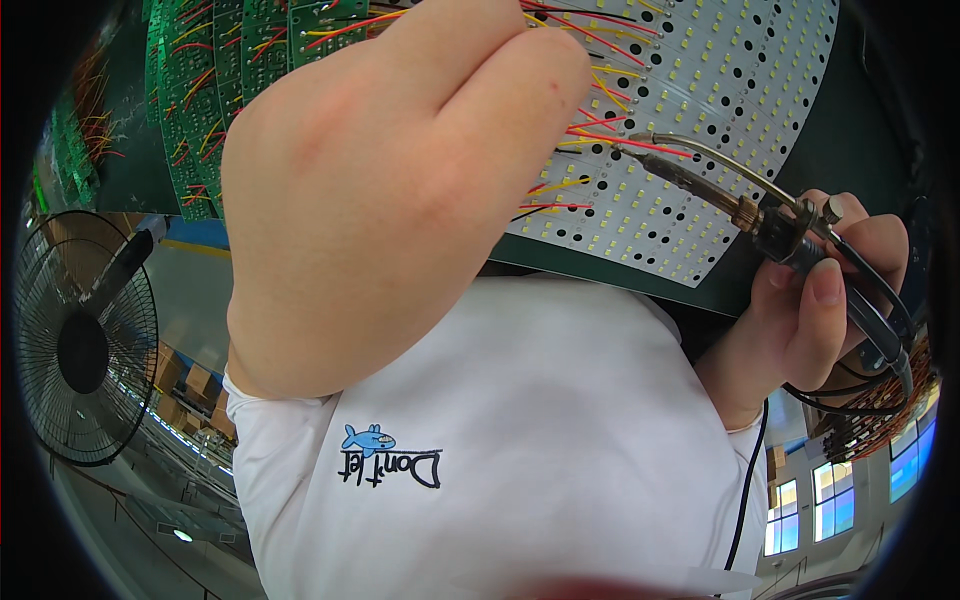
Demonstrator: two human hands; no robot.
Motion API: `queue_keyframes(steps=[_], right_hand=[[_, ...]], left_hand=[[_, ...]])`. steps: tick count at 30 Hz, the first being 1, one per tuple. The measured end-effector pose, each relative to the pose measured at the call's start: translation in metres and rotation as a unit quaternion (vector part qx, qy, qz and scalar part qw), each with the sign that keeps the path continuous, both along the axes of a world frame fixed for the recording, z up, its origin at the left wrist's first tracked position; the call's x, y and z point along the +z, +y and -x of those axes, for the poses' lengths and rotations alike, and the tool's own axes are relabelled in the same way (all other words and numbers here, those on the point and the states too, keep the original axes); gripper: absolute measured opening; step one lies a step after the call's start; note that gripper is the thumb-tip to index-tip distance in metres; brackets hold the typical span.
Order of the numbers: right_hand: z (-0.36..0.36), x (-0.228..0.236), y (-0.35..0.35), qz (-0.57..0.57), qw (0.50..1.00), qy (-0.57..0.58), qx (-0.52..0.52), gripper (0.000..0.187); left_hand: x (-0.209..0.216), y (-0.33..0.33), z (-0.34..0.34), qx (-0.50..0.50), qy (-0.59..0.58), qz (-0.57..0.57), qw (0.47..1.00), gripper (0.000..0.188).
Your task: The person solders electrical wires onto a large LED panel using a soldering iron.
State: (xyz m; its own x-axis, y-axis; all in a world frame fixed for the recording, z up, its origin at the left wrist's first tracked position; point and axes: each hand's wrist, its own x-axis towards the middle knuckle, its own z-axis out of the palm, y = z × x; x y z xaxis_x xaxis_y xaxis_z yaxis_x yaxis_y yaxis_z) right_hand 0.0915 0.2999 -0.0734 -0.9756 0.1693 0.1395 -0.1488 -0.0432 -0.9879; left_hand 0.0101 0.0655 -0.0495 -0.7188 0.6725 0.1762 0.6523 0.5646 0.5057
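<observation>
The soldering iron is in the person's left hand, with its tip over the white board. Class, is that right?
The hand is wrong: the head view shows the soldering iron in the right hand. Its tip is over the white board, as stated.

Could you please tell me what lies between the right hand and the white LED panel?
In the head view, a soldering iron lies there: the right hand holds its handle, and its shaft extends over the white LED panel.
</observation>
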Motion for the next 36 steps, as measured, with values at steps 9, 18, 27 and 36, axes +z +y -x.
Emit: queue_keyframes(steps=[9,18,27,36], right_hand=[[0.001,0.002,0.006,0.033,0.999,-0.008,0.027,0.017],[-0.002,0.007,0.006,0.021,0.999,-0.037,0.001,0.017],[-0.003,0.005,0.009,0.01,1.0,-0.015,-0.003,0.017],[-0.004,0.003,0.009,-0.013,1.0,-0.007,0.005,0.017]], left_hand=[[0.002,0.002,-0.001,0.008,-0.006,0.002,1.0,0.022],[0.005,0.003,0.0,-0.003,-0.064,-0.024,0.998,0.012],[0.009,-0.004,-0.005,0.008,-0.103,0.015,0.995,0.009],[0.0,-0.004,-0.008,0.013,-0.048,0.021,0.999,0.01]])
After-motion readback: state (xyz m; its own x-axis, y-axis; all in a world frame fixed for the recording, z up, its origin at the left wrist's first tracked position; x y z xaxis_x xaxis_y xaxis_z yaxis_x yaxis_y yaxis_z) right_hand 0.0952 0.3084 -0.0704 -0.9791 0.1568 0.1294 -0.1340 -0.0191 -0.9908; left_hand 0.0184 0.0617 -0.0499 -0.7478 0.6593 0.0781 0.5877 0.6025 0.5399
